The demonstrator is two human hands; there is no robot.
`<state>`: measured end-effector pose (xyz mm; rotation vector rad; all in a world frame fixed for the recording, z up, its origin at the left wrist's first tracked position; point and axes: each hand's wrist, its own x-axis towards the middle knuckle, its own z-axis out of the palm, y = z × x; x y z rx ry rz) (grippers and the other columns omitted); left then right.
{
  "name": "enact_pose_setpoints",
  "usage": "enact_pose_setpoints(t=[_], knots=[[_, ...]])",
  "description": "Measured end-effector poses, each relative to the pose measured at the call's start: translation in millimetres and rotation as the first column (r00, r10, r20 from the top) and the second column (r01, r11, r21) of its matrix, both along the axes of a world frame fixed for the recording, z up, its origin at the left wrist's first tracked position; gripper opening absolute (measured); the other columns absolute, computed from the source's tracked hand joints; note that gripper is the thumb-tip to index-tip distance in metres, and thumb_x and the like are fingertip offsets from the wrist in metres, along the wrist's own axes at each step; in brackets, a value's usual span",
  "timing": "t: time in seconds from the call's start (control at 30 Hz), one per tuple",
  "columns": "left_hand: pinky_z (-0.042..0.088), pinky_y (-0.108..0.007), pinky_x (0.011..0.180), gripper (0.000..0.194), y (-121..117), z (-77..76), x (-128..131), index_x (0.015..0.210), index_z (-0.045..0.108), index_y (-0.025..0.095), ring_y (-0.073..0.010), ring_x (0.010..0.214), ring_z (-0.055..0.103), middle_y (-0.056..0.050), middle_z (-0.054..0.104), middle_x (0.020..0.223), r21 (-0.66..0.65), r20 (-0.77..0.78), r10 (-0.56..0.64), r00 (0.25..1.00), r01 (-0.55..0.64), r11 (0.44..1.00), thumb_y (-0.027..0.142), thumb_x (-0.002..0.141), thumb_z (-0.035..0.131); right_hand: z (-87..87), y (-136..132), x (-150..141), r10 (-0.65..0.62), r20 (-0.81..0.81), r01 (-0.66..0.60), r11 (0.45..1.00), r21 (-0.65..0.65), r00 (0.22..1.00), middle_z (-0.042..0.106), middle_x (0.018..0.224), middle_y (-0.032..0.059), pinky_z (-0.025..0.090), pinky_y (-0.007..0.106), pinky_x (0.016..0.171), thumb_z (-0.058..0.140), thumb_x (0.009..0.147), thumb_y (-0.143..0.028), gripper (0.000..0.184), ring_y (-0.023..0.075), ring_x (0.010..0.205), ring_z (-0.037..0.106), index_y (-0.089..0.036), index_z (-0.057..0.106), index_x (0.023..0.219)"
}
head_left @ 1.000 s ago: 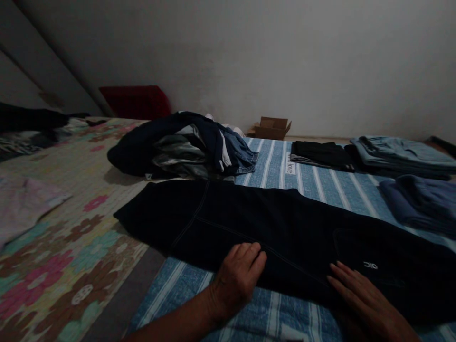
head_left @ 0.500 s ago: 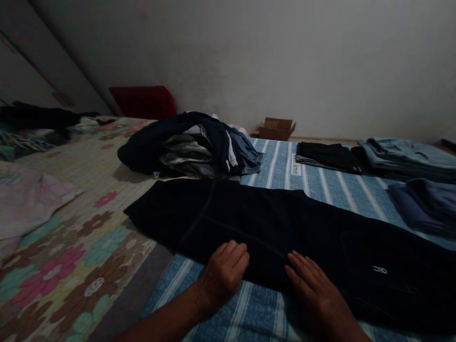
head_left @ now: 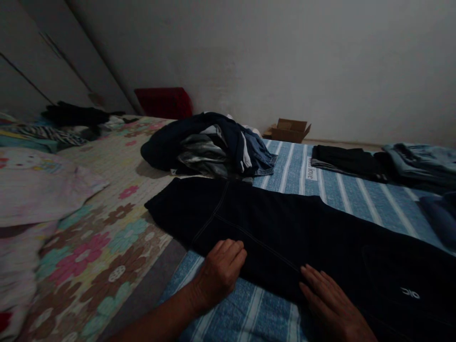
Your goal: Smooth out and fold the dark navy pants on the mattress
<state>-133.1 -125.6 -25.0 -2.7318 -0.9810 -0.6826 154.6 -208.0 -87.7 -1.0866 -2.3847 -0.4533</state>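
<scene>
Shifting toward nine o'clock, left hand (head_left: 221,267) curls on dark trousers (head_left: 267,216), hold unclear; right hand (head_left: 329,300) rests open; trousers seem flattened.

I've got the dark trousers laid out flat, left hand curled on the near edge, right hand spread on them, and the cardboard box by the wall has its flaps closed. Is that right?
Not quite: the head view shows the cardboard box with its flaps open. The rest stands.
</scene>
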Motion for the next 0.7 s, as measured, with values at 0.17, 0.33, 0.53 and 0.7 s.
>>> enact_pose_setpoints(t=[0.17, 0.33, 0.53, 0.7], knots=[[0.045, -0.031, 0.067, 0.026, 1.4, -5.5, -9.0, 0.09, 0.057, 0.013, -0.0171, 0.078, 0.051, -0.008, 0.059, 0.088, 0.005, 0.008, -0.004, 1.0, 0.004, 1.0, 0.006, 0.088, 0.032, 11.7, 8.6, -18.5, 0.01, 0.003, -0.01, 0.996, 0.086, 1.0, 0.061, 0.119, 0.0133, 0.046, 0.035, 0.089, 0.035, 0.084, -0.007, 0.039, 0.0242, 0.122, 0.045, -0.015, 0.057, 0.116], [0.044, -0.029, 0.065, 0.024, -1.2, -8.1, -12.7, 0.089, 0.057, 0.013, -0.0153, 0.073, 0.05, -0.006, 0.059, 0.085, -0.028, -0.011, -0.025, 1.0, 0.024, 0.999, 0.006, 0.088, 0.034, 9.4, 16.8, -33.2, 0.038, 0.001, -0.038, 0.994, 0.106, 0.999, 0.062, 0.118, 0.0109, 0.046, 0.034, 0.089, 0.033, 0.085, -0.009, 0.039, 0.0225, 0.12, 0.048, -0.018, 0.058, 0.114], [0.047, -0.033, 0.071, 0.027, 4.2, 4.3, -33.8, 0.099, 0.057, 0.012, -0.0188, 0.084, 0.053, -0.01, 0.061, 0.096, 0.048, -0.013, 0.055, 0.998, -0.055, 0.997, 0.005, 0.084, 0.035, 2.3, 22.5, -27.2, 0.073, 0.034, -0.077, 0.987, 0.141, 0.997, 0.064, 0.113, 0.0069, 0.045, 0.029, 0.088, 0.033, 0.092, -0.016, 0.034, 0.018, 0.112, 0.055, -0.021, 0.06, 0.113], [0.047, -0.032, 0.068, 0.026, 12.0, 11.1, -56.9, 0.09, 0.058, 0.013, -0.0185, 0.079, 0.053, -0.008, 0.061, 0.089, 0.105, -0.058, 0.141, 0.988, -0.134, 0.985, 0.005, 0.085, 0.034, 3.0, 26.7, -25.8, 0.078, 0.05, -0.085, 0.984, 0.159, 0.996, 0.066, 0.111, 0.0042, 0.046, 0.026, 0.088, 0.028, 0.097, -0.026, 0.036, 0.0152, 0.106, 0.058, -0.024, 0.061, 0.111]])
